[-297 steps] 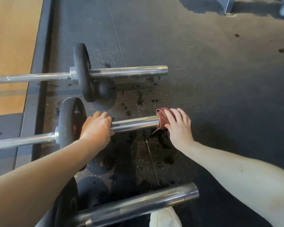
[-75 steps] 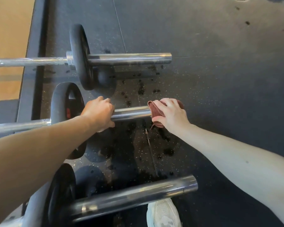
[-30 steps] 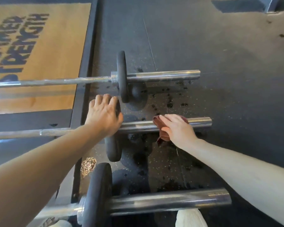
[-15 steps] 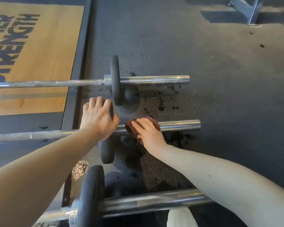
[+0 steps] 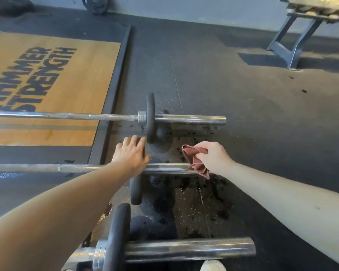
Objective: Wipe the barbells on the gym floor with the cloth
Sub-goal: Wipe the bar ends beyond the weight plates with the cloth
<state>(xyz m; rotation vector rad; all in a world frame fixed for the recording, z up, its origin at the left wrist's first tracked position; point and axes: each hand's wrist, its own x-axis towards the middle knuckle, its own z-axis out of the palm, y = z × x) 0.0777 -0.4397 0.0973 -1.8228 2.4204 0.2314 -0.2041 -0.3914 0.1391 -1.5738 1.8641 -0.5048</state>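
Note:
Three barbells lie side by side on the dark rubber floor, each with a black plate. My left hand (image 5: 131, 154) rests with straight fingers on the plate of the middle barbell (image 5: 166, 168), near its sleeve. My right hand (image 5: 213, 156) pinches a reddish-brown cloth (image 5: 195, 159) and holds it just above that sleeve, the cloth's lower corner hanging over the steel. The far barbell (image 5: 190, 119) lies beyond the hands. The near barbell (image 5: 188, 249) lies close to me, at the bottom of the view.
A wooden lifting platform (image 5: 53, 90) with black lettering lies to the left, framed by a dark metal border. Dark wet spots (image 5: 184, 184) dot the floor between the bars. A bench's metal leg (image 5: 293, 45) stands far right. A white shoe tip (image 5: 212, 266) shows at the bottom edge.
My right hand has lifted the cloth off the middle sleeve and drawn it right, now pinching it above the bar. My left hand stays on the plate. The view has tilted up.

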